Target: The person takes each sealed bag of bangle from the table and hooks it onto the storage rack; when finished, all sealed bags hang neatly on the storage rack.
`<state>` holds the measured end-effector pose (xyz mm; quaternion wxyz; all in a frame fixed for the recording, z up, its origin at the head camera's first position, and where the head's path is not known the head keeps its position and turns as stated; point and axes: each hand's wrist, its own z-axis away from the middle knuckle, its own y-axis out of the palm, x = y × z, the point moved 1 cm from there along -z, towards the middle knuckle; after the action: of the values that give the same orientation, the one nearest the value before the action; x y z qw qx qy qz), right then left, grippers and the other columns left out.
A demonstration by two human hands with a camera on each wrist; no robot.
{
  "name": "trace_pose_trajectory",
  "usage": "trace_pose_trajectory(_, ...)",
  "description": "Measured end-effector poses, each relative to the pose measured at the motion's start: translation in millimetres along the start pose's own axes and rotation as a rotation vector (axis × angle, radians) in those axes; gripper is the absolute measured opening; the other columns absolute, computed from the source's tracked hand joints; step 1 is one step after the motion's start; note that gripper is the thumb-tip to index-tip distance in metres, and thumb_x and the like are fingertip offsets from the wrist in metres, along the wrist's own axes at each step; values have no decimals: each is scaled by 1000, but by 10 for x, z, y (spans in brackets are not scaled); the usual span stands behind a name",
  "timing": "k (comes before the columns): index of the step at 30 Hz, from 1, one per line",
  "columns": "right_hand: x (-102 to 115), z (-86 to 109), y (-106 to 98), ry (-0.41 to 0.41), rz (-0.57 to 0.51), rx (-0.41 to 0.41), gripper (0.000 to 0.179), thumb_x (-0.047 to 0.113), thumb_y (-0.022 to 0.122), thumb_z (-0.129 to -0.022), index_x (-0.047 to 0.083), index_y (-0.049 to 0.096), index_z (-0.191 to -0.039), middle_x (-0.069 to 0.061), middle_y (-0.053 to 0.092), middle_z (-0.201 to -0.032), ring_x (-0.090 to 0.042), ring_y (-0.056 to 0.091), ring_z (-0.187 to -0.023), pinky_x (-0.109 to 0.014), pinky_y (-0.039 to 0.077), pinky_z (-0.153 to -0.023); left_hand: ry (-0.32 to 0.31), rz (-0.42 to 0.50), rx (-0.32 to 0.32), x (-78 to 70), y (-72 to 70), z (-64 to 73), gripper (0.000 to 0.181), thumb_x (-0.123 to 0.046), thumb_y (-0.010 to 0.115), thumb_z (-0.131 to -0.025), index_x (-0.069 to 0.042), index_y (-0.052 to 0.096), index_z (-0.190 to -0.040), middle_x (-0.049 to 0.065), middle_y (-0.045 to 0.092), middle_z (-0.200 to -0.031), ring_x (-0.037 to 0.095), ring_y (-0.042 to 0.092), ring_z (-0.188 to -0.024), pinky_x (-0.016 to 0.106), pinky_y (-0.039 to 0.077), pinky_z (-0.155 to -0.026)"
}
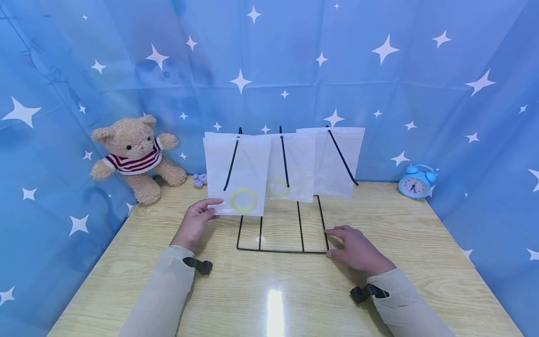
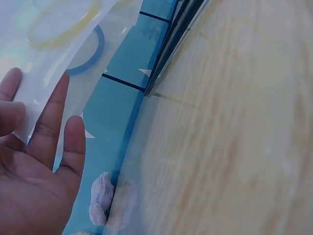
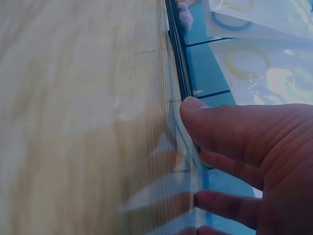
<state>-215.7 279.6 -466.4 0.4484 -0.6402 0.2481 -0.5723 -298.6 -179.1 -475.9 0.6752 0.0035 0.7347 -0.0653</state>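
Note:
A black wire rack point(image 1: 283, 252) stands on the table, its three long prongs slanting toward me with clear zip bags hung on them. The left bag point(image 1: 219, 178) in front shows a yellow ring point(image 1: 243, 200); behind it in the left wrist view is a bag with a blue ring point(image 2: 90, 56). My left hand point(image 1: 195, 220) pinches the front bag's lower left corner between thumb and fingers. My right hand point(image 1: 355, 248) holds the rack's front right base corner, thumb at the front. A middle bag point(image 1: 301, 168) shows another yellow ring point(image 1: 278, 188); the right bag point(image 1: 332, 161) hangs higher.
A teddy bear point(image 1: 134, 154) in a striped shirt sits at the back left, near a small purple toy point(image 1: 199, 180). At the back right stands a blue alarm clock point(image 1: 417, 181). A starry blue curtain point(image 1: 286, 56) surrounds the wooden table point(image 1: 236, 295).

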Motion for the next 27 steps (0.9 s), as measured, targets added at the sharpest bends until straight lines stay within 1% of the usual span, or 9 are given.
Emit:
trace_pose_trajectory(4, 6, 6, -1, 6, -4, 4, 64, 29, 81, -94, 9, 59, -150, -27, 53, -150, -51, 51, -137, -64, 48, -107, -10, 2, -3, -9, 2, 2, 33, -1, 48, -108, 3, 66, -136, 12, 58, -150, 7, 65, -112, 32, 58, -98)
trace_pose_trajectory(12, 1, 5, 2, 0, 7, -2, 63, 30, 81, -94, 9, 59, -150, -25, 54, -149, -50, 52, -136, -64, 48, -107, -18, 2, -4, -19, -2, 0, 33, -1, 48, -108, 3, 66, -137, 11, 57, -150, 8, 65, -111, 34, 57, -99)
trace_pose_trajectory(23, -7, -4, 5, 8, -4, 3, 64, 30, 81, -94, 10, 59, -150, -25, 53, -150, -50, 51, -137, -64, 48, -108, -21, 2, -4, -3, -9, -2, 34, -1, 49, -108, 1, 66, -137, 10, 56, -151, 9, 65, -111, 34, 57, -100)
trace_pose_trajectory(27, 1, 4, 2, 8, -2, 5, 64, 31, 81, -94, 10, 59, -150, -25, 53, -150, -51, 50, -137, -64, 48, -107, -17, 5, -5, -11, -5, -1, 34, -2, 49, -108, 1, 66, -138, 10, 57, -149, 9, 65, -109, 32, 57, -98)
